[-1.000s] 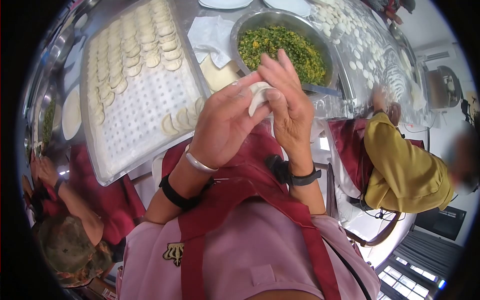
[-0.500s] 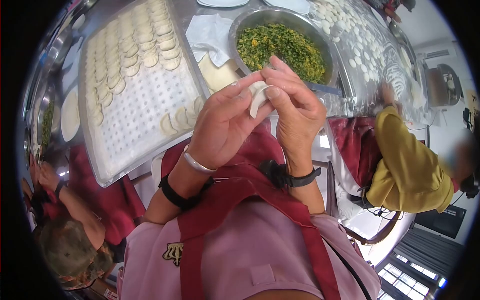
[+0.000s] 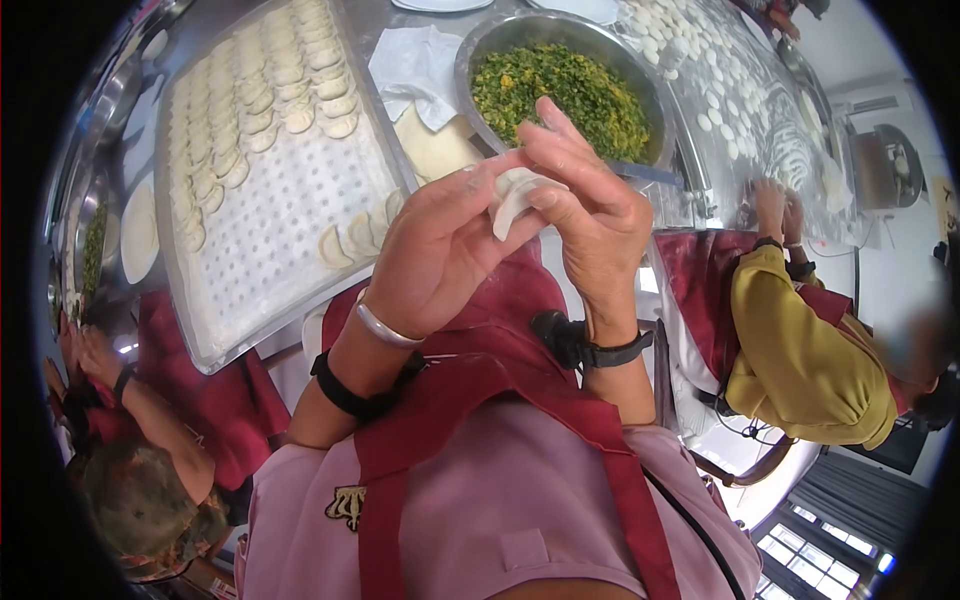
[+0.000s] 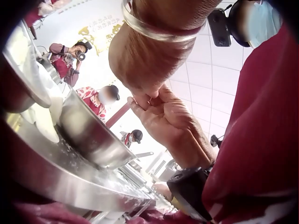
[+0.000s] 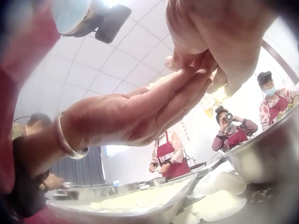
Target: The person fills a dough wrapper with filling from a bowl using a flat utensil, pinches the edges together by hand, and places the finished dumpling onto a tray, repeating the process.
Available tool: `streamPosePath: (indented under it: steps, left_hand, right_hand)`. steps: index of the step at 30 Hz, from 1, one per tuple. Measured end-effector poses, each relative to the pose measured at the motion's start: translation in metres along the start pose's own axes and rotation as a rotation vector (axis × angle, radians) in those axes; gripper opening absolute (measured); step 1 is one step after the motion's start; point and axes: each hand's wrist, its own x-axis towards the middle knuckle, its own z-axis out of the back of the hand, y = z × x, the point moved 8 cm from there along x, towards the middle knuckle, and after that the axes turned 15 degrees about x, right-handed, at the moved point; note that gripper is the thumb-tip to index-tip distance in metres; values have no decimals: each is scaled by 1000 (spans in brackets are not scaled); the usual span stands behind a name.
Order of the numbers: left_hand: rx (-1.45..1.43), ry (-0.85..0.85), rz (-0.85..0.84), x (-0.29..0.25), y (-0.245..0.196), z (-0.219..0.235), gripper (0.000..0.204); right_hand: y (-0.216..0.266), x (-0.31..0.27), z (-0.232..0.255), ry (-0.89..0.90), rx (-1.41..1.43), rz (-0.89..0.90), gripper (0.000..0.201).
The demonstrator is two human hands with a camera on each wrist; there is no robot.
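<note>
A folded white dumpling [image 3: 513,203] lies between both hands in the head view. The left hand [image 3: 435,240] cups it from the left, thumb against its side. The right hand [image 3: 598,215] pinches its edge with thumb and fingers. In the left wrist view the left hand [image 4: 149,60] hides the dumpling, and the right hand [image 4: 170,126] meets it from below. The right wrist view shows the left hand [image 5: 135,114] with fingers together, touching the right hand [image 5: 217,37].
A tray [image 3: 290,290] with rows of dumplings is at the left. Beyond the hands stands a steel bowl of chopped green and yellow filling [image 3: 560,95]. Dough pieces [image 3: 705,122] lie on the floured table at the right. People work at both sides.
The right thumb and fingers have shifted along the dumpling's edge, and the left hand has moved slightly left. The person in yellow at the right has moved their arms.
</note>
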Motion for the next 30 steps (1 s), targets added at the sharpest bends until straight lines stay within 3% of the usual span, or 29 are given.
streamPosePath:
  steps: [5, 8, 11, 17, 21, 25, 28, 30]
  left_hand:
    - [6, -37, 26, 0, 7, 8, 43]
    - [-10, -52, 52, 0, 9, 10, 43]
    - [-26, -13, 82, -1, 11, 12, 44]
    - [45, -17, 162, -5, 13, 5, 43]
    - [78, -57, 185, -9, 14, 7, 42]
    - [117, 16, 139, -6, 11, 3, 42]
    - [107, -35, 110, -7, 7, -1, 42]
    - [136, -99, 93, -8, 8, 5, 43]
  right_hand:
    - [1, 1, 2, 160, -159, 111, 13]
    - [2, 2, 0, 215, -167, 98, 13]
    - [1, 2, -4, 146, -47, -37, 13]
    - [6, 3, -13, 457, -245, 93, 10]
    - [3, -1, -11, 458, -239, 68, 12]
    - [9, 0, -19, 478, -299, 111, 15]
    - [6, 0, -16, 424, -284, 126, 14]
    - [3, 1, -11, 239, -181, 121, 12]
